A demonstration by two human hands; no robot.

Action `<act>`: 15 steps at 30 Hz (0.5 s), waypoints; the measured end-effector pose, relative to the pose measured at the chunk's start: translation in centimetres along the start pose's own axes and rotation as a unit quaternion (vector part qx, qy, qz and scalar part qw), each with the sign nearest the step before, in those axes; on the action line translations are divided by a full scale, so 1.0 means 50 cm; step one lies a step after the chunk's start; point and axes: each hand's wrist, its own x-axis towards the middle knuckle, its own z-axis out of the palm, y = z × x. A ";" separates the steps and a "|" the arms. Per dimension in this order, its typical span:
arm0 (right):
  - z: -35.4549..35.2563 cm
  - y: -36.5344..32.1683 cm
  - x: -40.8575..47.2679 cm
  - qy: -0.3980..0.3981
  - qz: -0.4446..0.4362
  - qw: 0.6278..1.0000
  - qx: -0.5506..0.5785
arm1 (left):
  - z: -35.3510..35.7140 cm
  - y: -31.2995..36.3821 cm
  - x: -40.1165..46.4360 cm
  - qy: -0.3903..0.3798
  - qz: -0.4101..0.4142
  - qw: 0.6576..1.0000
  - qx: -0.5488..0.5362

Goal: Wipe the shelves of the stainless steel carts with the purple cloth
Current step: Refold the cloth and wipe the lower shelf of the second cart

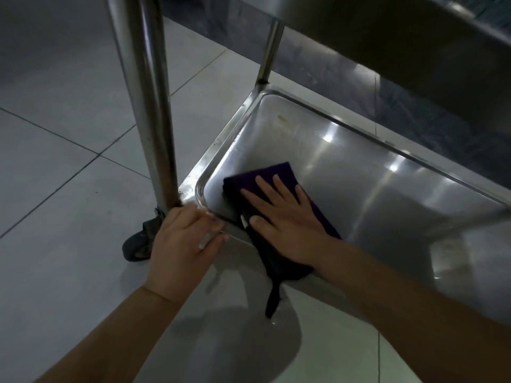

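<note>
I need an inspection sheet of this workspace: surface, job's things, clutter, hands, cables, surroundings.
Surface: bottom shelf of the steel cart, shiny, with a small yellowish spot near its far corner.
Job's things: purple cloth lies folded on the shelf, one end hanging over the near rim.
Clutter: nothing seen.
Hands: right hand presses flat on the cloth; left hand grips the shelf's corner rim beside the cart leg.
Cables: nothing seen.
Surroundings: tiled floor; a caster under the leg.
</note>
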 end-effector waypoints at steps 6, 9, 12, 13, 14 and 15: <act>-0.030 0.076 0.204 0.039 0.088 0.995 -0.001 | 0.009 -0.013 -0.005 0.009 -0.007 1.000 -0.026; -0.050 0.094 0.274 0.045 0.126 0.991 0.022 | 0.012 -0.020 -0.012 0.017 -0.007 0.999 -0.032; -0.064 0.093 0.311 0.041 0.145 0.988 0.034 | 0.013 -0.026 -0.013 0.022 0.003 0.999 -0.034; -0.066 0.088 0.314 0.038 0.146 0.988 0.036 | 0.013 -0.028 -0.012 0.025 0.005 0.999 -0.032; -0.066 0.082 0.311 0.037 0.148 0.988 0.038 | 0.014 -0.029 -0.012 0.025 0.008 0.999 -0.028; -0.063 0.072 0.304 0.038 0.148 0.988 0.038 | 0.014 -0.029 -0.012 0.024 0.009 0.999 -0.025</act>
